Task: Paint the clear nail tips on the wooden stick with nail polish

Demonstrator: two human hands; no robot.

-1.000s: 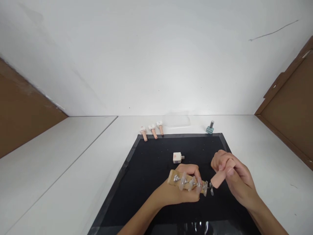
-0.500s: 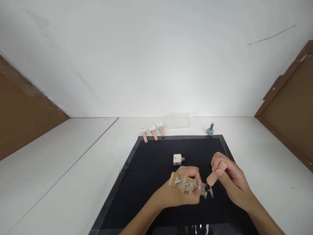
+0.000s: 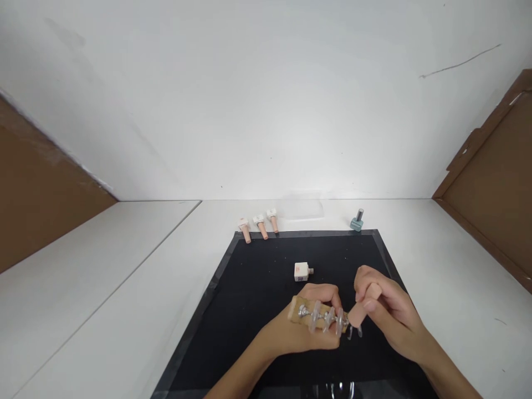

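Head view, lower centre: my left hand (image 3: 299, 332) grips the nail-tip holder (image 3: 322, 318); my right hand (image 3: 384, 316) pinches the brush cap (image 3: 361, 310) at its right-end tip (image 3: 356, 331). Other tips look clear, apparently unpainted.

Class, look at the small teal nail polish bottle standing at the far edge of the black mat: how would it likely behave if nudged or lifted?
The teal nail polish bottle stands upright on a squat base wider than its grey cap, so a light nudge would probably slide it rather than tip it. It looks small, likely light to lift. If its body is glass, which the view cannot confirm, a drop might crack it.
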